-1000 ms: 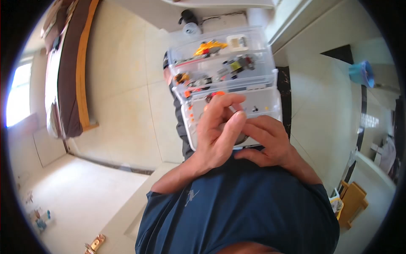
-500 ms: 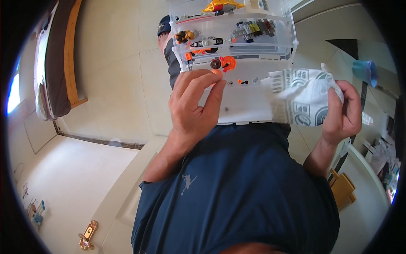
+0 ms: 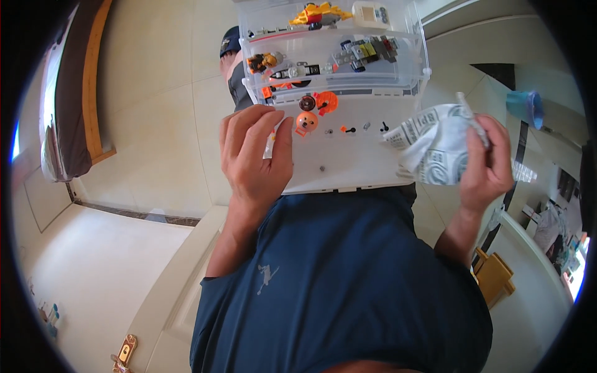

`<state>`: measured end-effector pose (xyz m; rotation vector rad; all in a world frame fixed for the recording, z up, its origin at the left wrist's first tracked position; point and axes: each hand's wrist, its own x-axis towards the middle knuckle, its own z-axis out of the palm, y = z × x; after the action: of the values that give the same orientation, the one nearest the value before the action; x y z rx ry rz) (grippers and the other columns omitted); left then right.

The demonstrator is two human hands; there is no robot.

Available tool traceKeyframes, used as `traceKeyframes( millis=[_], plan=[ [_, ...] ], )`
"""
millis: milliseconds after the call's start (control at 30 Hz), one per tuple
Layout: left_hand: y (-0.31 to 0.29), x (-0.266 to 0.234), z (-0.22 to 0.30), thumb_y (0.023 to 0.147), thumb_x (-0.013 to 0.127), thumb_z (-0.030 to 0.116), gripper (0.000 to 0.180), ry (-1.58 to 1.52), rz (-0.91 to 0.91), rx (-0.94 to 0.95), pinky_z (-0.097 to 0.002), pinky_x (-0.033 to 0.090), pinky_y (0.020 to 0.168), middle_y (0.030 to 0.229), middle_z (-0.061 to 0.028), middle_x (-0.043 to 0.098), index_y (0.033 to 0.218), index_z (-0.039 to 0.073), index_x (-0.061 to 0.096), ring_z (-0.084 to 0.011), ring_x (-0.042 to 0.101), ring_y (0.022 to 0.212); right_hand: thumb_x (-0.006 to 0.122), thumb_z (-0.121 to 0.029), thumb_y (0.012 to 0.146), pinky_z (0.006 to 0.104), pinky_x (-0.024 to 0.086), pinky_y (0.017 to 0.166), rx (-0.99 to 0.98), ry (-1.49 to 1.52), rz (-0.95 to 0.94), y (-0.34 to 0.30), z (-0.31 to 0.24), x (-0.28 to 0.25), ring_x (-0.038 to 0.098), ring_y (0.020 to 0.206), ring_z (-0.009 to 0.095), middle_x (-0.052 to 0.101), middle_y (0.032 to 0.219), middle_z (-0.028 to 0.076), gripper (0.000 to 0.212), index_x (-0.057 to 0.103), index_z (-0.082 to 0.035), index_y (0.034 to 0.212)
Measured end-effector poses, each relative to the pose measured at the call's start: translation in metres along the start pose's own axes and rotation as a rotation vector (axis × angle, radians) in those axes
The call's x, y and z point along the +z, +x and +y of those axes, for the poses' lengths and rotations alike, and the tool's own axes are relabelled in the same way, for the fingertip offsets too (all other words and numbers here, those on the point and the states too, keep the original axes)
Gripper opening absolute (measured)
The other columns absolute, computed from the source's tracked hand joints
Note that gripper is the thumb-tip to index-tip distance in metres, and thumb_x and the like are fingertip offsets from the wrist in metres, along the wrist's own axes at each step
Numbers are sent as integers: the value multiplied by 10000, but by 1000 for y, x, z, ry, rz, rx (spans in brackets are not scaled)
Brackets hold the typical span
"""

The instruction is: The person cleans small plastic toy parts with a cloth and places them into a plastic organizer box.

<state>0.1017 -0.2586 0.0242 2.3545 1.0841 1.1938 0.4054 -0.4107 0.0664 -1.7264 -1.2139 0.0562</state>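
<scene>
Our left hand (image 3: pixel 256 155) grips the left edge of a clear plastic box (image 3: pixel 339 158), with the fingers curled over its rim and the thumb lying on the white floor of the box. Our right hand (image 3: pixel 488 166) is closed around a crumpled white bag with dark print (image 3: pixel 432 149), which it holds up just beside the right side of the box.

We see the box held up in front of our blue shirt (image 3: pixel 339 292). On the floor of the box, close to our left hand, sit a small orange round head piece (image 3: pixel 306 122) and an orange wheel-like piece (image 3: pixel 326 101). A few tiny dark bits lie to the right of them. Farther up in the box we see a yellow toy (image 3: pixel 317 12) and a small grey toy car (image 3: pixel 367 51), each in its own part.

Far to the right of the box we see a blue cup (image 3: pixel 525 107). Far to the left of the box stands a brown wooden board (image 3: pixel 87 93).
</scene>
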Motion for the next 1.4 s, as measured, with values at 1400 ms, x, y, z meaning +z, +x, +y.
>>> traceKeyframes(
  millis=[1400],
  plan=[
    [93,41,16,825,849,52,344,-92,-133,187,-426,487,892,1075,-47,765,1156,83,762,-279,685,991,808,64,861,328,526,621,-22,25,-307,15,-23,59,675,692,234,719,846,126,202,760,33,1054]
  ],
)
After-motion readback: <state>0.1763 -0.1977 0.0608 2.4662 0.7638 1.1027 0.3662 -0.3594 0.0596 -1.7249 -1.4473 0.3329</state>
